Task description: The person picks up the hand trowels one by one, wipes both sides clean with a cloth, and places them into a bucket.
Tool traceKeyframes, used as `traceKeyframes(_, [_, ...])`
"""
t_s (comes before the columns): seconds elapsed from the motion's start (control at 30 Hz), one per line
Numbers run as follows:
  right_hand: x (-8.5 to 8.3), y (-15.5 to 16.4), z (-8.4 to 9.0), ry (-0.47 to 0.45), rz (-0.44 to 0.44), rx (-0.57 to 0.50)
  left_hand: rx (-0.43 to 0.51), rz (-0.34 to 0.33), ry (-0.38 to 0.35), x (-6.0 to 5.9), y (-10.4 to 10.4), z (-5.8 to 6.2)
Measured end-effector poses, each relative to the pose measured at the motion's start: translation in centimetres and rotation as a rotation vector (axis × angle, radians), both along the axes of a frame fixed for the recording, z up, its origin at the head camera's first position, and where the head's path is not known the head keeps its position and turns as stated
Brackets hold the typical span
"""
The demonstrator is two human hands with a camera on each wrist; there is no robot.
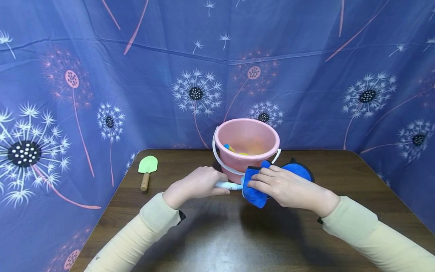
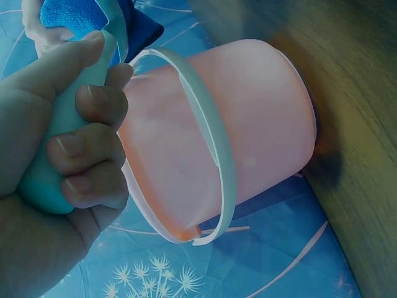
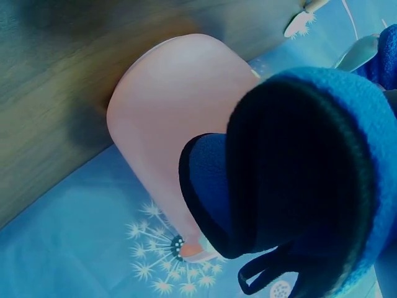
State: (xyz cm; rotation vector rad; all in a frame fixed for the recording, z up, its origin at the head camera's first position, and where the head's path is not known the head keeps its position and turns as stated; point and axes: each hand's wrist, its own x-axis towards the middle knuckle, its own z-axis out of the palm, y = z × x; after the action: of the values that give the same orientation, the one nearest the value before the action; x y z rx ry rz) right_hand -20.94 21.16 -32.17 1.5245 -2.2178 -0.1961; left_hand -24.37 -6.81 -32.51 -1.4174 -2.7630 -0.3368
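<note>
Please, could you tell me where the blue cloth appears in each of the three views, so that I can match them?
Head: the blue cloth is right of centre, under the right hand.
Left wrist: near the top left corner.
Right wrist: large, filling much of the picture's right half.
Shared landmark: the pink bucket, visible in all three.

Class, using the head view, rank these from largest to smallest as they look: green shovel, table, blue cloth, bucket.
1. Table
2. Bucket
3. Blue cloth, partly hidden by the right hand
4. Green shovel
</note>
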Motion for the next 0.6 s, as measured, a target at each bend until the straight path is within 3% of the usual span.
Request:
traceKeyframes(0.2, [0.1,0.4,-0.1,0.01,0.007,0.017,-0.003,-0.003,-0.019,0.1,-0.2,-0.1])
traceKeyframes(0.6, [0.5,1.3,-0.1,0.018,-0.019,0.055,-0.017,-0.012,0.024,0.2,-0.5,0.0])
